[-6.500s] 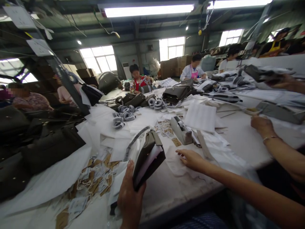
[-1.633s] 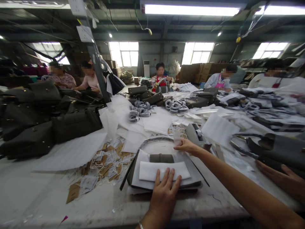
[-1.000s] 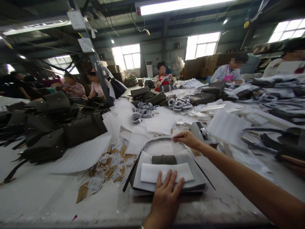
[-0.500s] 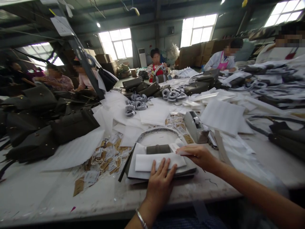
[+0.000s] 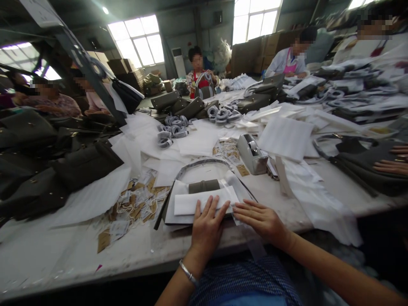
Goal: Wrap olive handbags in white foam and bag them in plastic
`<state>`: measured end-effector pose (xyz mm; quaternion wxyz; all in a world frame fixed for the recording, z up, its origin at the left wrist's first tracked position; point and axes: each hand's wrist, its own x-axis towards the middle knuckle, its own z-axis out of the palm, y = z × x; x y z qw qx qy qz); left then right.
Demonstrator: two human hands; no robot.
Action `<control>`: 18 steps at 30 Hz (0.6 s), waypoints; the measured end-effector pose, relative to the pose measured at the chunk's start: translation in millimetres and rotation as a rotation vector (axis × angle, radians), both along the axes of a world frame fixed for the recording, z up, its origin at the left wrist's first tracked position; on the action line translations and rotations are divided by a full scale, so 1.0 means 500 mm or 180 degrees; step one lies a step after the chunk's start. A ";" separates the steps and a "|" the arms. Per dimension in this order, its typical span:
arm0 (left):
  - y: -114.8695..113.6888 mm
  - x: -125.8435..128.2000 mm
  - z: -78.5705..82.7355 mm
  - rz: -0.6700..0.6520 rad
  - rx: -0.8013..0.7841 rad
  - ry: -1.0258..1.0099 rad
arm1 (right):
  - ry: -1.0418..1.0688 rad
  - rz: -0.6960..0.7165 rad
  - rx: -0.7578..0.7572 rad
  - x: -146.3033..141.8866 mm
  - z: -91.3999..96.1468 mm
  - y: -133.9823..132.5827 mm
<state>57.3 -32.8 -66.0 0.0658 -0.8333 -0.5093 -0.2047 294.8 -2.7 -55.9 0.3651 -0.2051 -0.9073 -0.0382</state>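
Note:
A dark handbag (image 5: 158,214) lies on the table before me, its wrapped handle (image 5: 204,161) arching away from me. White foam sheet covers much of it, and a folded white foam piece (image 5: 186,205) rests across the front below a dark strap roll (image 5: 204,186). My left hand (image 5: 208,223) lies flat on the folded foam, fingers spread. Fingers stretched out, my right hand (image 5: 263,221) lies flat at the bag's lower right corner, touching the foam edge. A thin clear strip, apparently tape, shows near the foam's right end.
A grey tape dispenser (image 5: 253,155) stands behind the bag to the right. Brown and white hang tags (image 5: 137,199) are heaped at left. Dark bags (image 5: 79,174) pile up far left. Foam sheets (image 5: 285,138) cover the back. Another person's hand (image 5: 393,163) rests on a bag at right.
My right hand has come down from beside the strap roll toward me and now lies flat at the lower right corner. My left hand stays on the foam. The view has shifted.

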 end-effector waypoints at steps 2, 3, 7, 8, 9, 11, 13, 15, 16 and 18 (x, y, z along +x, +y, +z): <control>-0.002 0.006 0.005 0.0060 -0.0012 -0.0004 | -0.0019 -0.0005 0.0071 0.004 -0.006 -0.003; -0.003 0.008 0.006 0.0083 -0.0020 -0.0006 | -0.0021 0.0008 0.0093 0.006 -0.008 -0.004; -0.005 0.013 0.009 0.0133 -0.0043 -0.0018 | -0.0001 0.0094 0.0069 0.012 0.000 -0.007; -0.005 0.014 0.009 0.0136 -0.0040 -0.0033 | 0.0014 0.0105 0.0042 0.012 0.005 -0.010; -0.005 0.014 0.009 0.0138 -0.0038 -0.0048 | 0.0030 0.0118 0.0009 0.012 0.009 -0.015; -0.005 0.013 0.010 0.0139 -0.0046 -0.0061 | 0.0056 0.0156 -0.0073 0.010 0.015 -0.026; -0.005 0.013 0.011 0.0145 -0.0068 -0.0044 | 0.0060 0.0177 -0.0187 0.010 0.015 -0.040; -0.005 0.013 0.013 0.0155 -0.0088 -0.0005 | 0.0052 0.0170 -0.0300 0.014 0.009 -0.053; -0.005 0.013 0.013 0.0155 -0.0089 0.0015 | 0.0044 0.0169 -0.0339 0.018 0.005 -0.057; -0.005 0.014 0.015 0.0152 -0.0090 0.0053 | -0.0005 0.0183 -0.0387 0.029 -0.007 -0.061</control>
